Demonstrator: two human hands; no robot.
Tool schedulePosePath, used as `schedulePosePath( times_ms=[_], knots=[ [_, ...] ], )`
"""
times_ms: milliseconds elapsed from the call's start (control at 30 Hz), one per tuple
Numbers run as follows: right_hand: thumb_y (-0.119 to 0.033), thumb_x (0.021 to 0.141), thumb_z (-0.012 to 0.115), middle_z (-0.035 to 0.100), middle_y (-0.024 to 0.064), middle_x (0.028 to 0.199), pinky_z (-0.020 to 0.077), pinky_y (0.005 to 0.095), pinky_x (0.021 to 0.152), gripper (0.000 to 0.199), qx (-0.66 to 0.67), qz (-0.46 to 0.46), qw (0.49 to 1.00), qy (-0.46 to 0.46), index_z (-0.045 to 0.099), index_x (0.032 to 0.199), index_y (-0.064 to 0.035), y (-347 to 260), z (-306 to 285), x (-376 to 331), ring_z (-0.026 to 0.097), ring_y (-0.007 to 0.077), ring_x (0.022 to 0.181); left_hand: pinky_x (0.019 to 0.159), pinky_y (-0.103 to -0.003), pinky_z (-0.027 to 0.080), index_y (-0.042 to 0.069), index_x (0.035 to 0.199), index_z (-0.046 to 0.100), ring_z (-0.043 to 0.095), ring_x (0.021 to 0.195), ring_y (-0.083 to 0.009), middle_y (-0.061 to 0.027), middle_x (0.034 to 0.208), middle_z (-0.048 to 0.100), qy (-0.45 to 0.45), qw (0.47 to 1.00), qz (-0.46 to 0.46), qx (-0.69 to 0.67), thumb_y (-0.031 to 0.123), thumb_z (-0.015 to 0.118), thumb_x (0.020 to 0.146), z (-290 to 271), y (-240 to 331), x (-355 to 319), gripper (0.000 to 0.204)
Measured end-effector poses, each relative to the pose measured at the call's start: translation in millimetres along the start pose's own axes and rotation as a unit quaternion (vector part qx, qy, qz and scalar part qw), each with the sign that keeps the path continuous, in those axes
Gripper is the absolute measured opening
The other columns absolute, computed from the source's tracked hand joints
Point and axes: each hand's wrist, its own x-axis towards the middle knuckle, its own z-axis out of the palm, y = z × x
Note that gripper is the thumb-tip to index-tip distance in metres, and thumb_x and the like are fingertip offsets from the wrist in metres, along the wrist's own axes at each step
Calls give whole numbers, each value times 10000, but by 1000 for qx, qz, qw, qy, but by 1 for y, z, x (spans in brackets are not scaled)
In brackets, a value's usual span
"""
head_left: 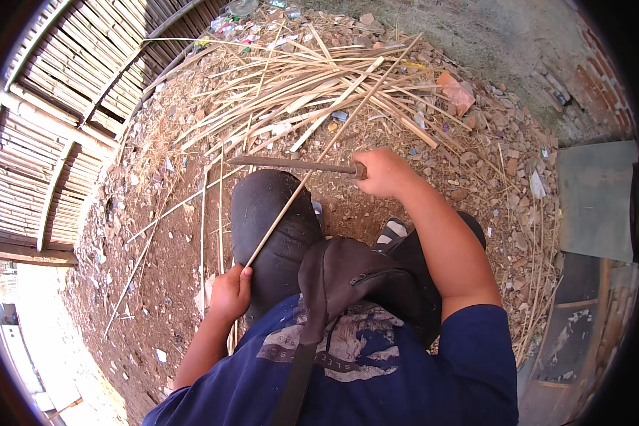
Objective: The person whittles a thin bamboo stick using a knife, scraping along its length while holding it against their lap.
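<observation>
My left hand point(228, 292) is closed around the lower end of a long, thin bamboo strip point(284, 211), beside my left knee. From there the strip slants up and away to the right, over the far pile. In my right hand point(381, 172) is the handle of a machete point(296, 164) with a dark, worn blade pointing left. The blade crosses the strip just beyond my knee; whether the two touch I cannot tell. A heap of split bamboo strips point(291, 96) lies on the ground ahead of me.
A bamboo slat wall point(57, 167) stands on the left, a rough masonry wall point(504, 42) at the far right. Rubble, dry straw and litter cover the dirt ground point(156, 284). A grey panel point(596, 199) is at the right. Loose strips point(204, 234) lie beside my left leg.
</observation>
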Motion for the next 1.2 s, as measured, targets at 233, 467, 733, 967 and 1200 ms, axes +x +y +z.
schedulePosePath(
  times_ms=[233,467,733,967,1200],
  knots=[
    [-253,766,742,711,169,840,556,514,740,270,-125,-101,986,49,685,978,-96,-40,15,-24,698,403,847,627,-574,439,13,821,552,596,701,-518,-277,700,595,9,999,35,22,342,480,1075,-4,-7,-8,421],
    [-220,762,718,715,149,870,564,510,767,220,-75,-8,996,48,701,947,-102,-4,-2,-5,700,387,877,635,-579,453,16,817,560,608,706,-511,-278,697,606,30,998,9,54,346,478,1072,-4,-1,-4,426],
    [-242,797,720,723,171,910,566,502,782,260,-183,-122,975,42,690,1007,-91,-37,20,-17,709,380,893,644,-599,458,14,815,566,616,713,-520,-282,714,618,21,996,24,83,344,471,1071,-10,-3,-12,428],
    [-228,791,715,738,157,961,561,499,787,305,7,118,983,143,687,1058,-83,33,-19,2,703,386,882,663,-605,468,21,833,574,624,737,-522,-278,732,629,26,993,15,112,383,496,1060,-18,-4,-7,434],
    [-235,741,728,730,173,936,560,494,796,305,-102,-38,994,24,711,1008,-90,-18,9,-16,700,390,880,695,-575,484,-4,858,592,631,784,-520,-287,776,640,-38,998,26,41,388,457,1075,-26,-5,-7,468]
  ],
)
